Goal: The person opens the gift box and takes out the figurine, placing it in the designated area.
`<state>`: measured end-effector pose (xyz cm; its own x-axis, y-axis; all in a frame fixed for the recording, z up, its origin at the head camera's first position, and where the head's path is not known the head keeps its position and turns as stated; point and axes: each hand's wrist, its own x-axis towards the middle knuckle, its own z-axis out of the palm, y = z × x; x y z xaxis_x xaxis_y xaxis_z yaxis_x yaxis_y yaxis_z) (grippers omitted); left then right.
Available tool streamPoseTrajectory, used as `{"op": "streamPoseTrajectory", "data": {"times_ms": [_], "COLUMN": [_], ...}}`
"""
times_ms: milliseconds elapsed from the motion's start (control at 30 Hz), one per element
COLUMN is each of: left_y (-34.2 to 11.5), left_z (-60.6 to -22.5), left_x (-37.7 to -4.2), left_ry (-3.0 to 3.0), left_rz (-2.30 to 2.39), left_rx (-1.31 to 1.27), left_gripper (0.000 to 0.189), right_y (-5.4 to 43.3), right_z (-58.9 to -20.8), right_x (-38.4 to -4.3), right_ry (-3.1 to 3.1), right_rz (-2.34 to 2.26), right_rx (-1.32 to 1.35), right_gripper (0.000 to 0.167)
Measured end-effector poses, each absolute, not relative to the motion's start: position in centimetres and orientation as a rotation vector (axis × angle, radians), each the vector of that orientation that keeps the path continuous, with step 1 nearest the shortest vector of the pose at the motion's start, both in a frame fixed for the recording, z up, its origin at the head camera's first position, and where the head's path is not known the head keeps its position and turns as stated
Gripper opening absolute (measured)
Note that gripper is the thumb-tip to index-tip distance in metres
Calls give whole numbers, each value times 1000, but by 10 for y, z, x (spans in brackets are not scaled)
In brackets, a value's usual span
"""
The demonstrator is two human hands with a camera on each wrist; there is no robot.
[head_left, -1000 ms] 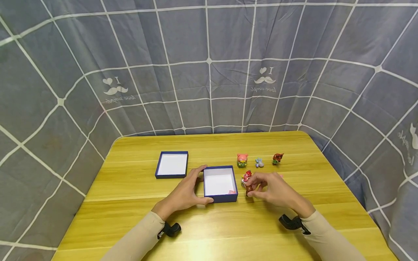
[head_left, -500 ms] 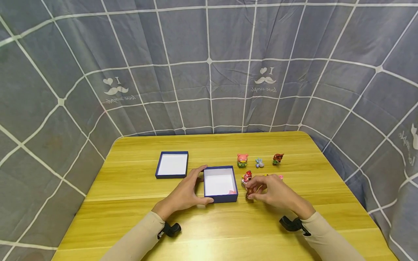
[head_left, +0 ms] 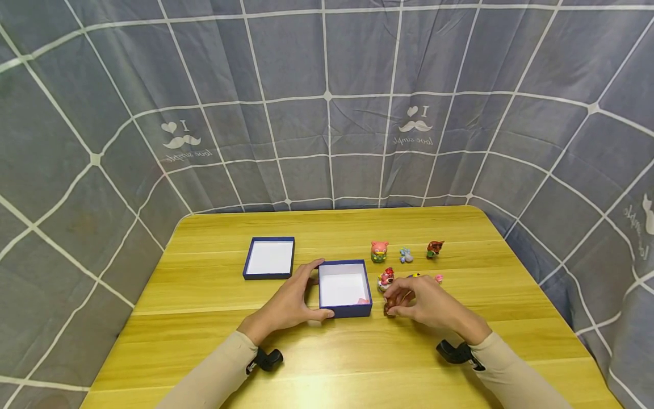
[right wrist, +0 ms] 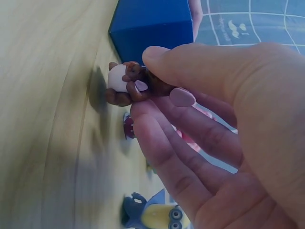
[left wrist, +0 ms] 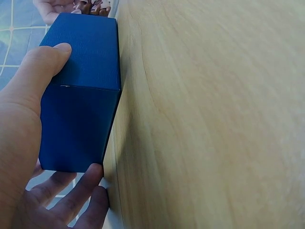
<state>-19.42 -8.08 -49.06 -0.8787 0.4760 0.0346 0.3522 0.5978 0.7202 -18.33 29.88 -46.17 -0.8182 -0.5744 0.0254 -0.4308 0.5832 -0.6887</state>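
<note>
My left hand (head_left: pixel 286 300) grips a small square blue box (head_left: pixel 352 311) with a white inside. In the left wrist view its thumb lies on one side wall, the fingers round the far corner. A pink piece (head_left: pixel 363 301) lies in the box's near right corner. Just right of the box, my right hand (head_left: pixel 429 298) pinches a small brown figurine (right wrist: pixel 133 88) between thumb and fingertips, close over the table. The figurine has a white patch and pale pink parts. Beside these fingers stands a pink-and-red figurine (head_left: pixel 386 278).
A shallow blue lid (head_left: pixel 268 276), white inside, lies back left. Behind my right hand stand a pink figurine with a green base (head_left: pixel 378 251), a small blue-grey figurine (head_left: pixel 406 255) and a brown fox-like figurine (head_left: pixel 434 249). A yellow-and-blue goggled figurine (right wrist: pixel 159 217) is partly hidden near that hand.
My right hand has shifted slightly, turning and lowering the brown figurine a little towards me. More of the figurines behind it shows. The left hand and box stay put.
</note>
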Motion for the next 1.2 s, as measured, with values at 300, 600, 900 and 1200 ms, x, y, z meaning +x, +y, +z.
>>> {"op": "streamPoseTrajectory", "data": {"times_ms": [300,600,900,1200], "left_y": [-81,-82,-84,-82], "left_z": [-491,-492,-498,-491], "left_x": [-195,-195,-196,-195], "left_ry": [2654,2666,2703,2654], "left_rz": [1152,1138,1183,1172], "left_rx": [696,696,797,720], "left_gripper": [126,126,123,125], "right_y": [297,297,299,299], "right_z": [-462,-461,-461,-460], "right_x": [-183,-182,-182,-182], "right_ry": [2606,2602,2605,2593], "right_rz": [-1047,-1044,-1042,-1038], "right_rx": [-836,-835,-831,-833], "right_gripper": [24,23,23,24]}}
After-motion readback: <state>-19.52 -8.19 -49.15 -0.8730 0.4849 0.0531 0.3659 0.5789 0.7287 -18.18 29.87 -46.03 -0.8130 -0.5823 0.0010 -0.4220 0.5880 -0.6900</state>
